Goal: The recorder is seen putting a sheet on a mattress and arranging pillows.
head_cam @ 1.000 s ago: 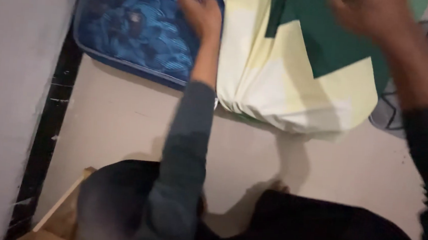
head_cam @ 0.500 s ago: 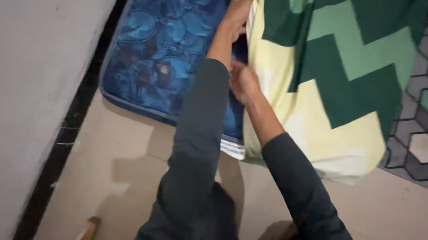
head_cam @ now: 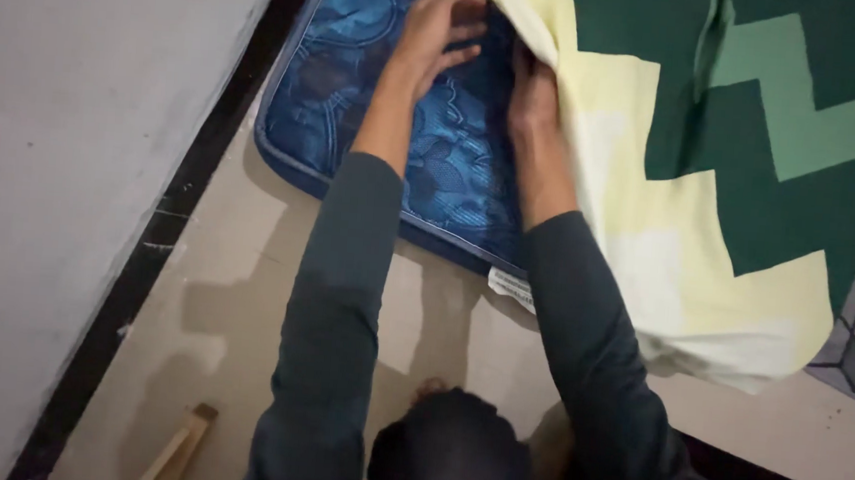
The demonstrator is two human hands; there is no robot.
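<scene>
Mattress [head_cam: 356,115] is lying flat on the floor [head_cam: 242,307] beside the wall [head_cam: 73,145]. Sheet [head_cam: 712,190] is being draped over it; its edge is being pinched by left hand [head_cam: 440,32] fingers, the right hand [head_cam: 533,92] is being tucked beneath, grip hidden.

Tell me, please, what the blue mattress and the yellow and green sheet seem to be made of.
The blue mattress looks covered in a glossy quilted fabric, perhaps satin-like polyester: the stitched floral pattern catches the light. The yellow and green sheet looks like soft matte woven cloth, possibly cotton: it folds and bunches where the left hand and right hand touch its edge.
</scene>
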